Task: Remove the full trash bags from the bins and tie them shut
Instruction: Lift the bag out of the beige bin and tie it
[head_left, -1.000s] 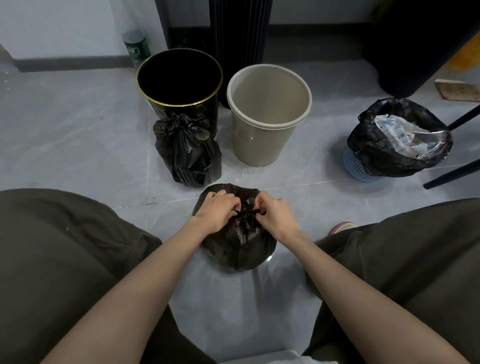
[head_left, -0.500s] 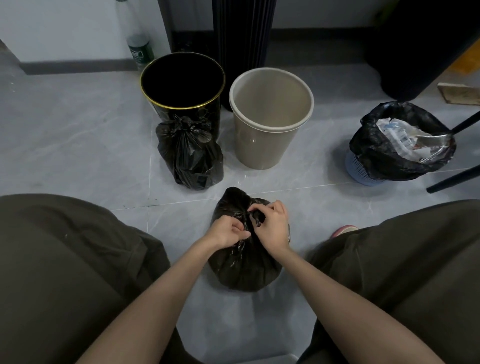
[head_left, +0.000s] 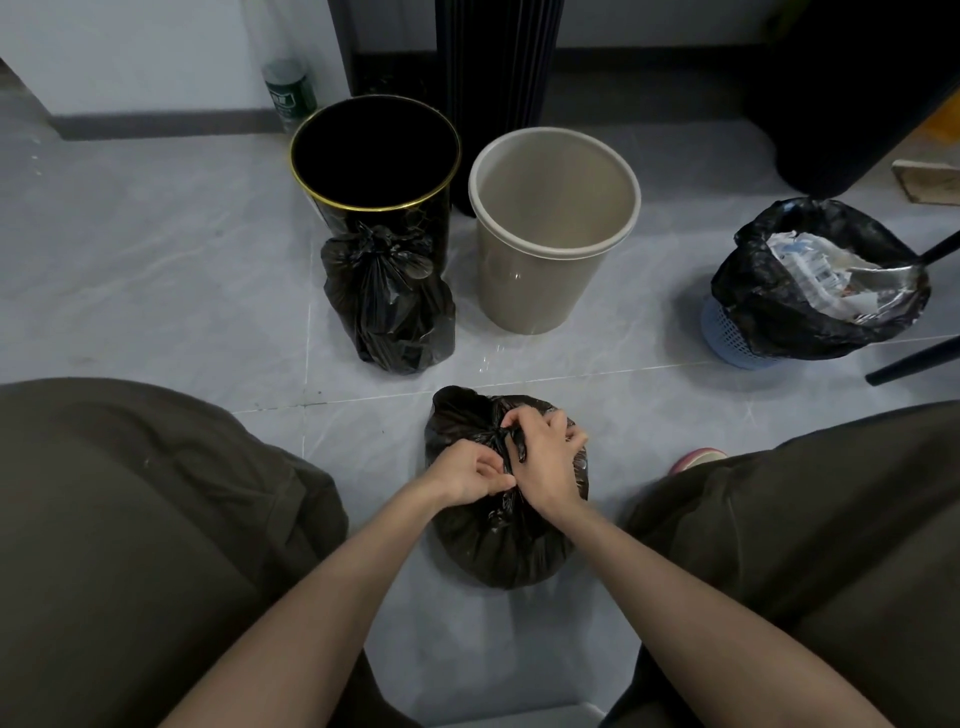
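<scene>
Crouching over a pale grey tiled floor, a person works on a small black plastic trash bag that sits on the tiles between their knees. The left hand is curled closed, pinching a strip of the gathered bag neck, and the right hand is closed over the bunched top just beside it, fingers hooked into the twisted plastic; the two hands touch at the knot. Whether the knot is fully pulled tight is hard to tell, since the fingers cover it

Farther from the person, a second black bag with a tied top stands upright, leaning against the front of a tall black bin with a gold rim, which has no bag in it. Just to the right stands a round beige plastic bin, also without a liner. Well apart on the right, a small blue perforated basket holds an open black liner filled with crumpled paper and foil-like waste. A green-labelled bottle stands by the wall behind the black bin
</scene>
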